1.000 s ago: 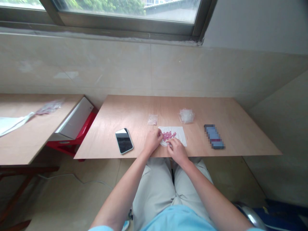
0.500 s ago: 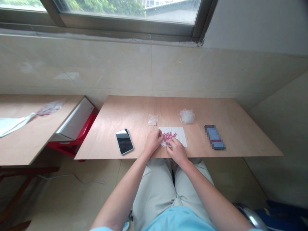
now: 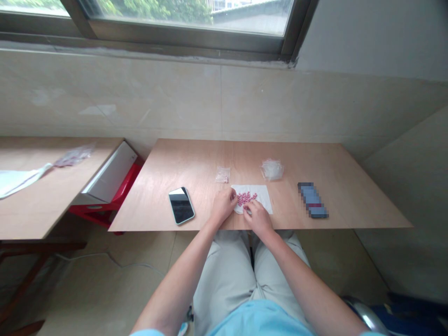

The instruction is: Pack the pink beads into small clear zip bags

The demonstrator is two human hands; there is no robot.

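Beads [image 3: 246, 197], small and pinkish red, lie heaped on a white sheet [image 3: 262, 195], and we use that sheet as our landmark in the head view, the only one we have. It rests near the front edge of the wooden table [image 3: 196, 158].

Our left hand [image 3: 222, 205] sits at the sheet's left edge, fingers curled as if pinching something tiny; we cannot tell what, or whether anything is caught. Our right hand [image 3: 258, 216] rests on the sheet's near edge, fingertips bent down by the heap, nothing visibly gripped.

We judge the beads light, hard, smooth and quick to roll, so each is best nipped between thumb and forefinger tips. The sheet looks thin and limp; holding an edge down would steady it.

Left of the sheet lies a phone [image 3: 181, 205]. Behind it sit a small clear bag [image 3: 222, 174] and a crumpled clear bag [image 3: 271, 169].
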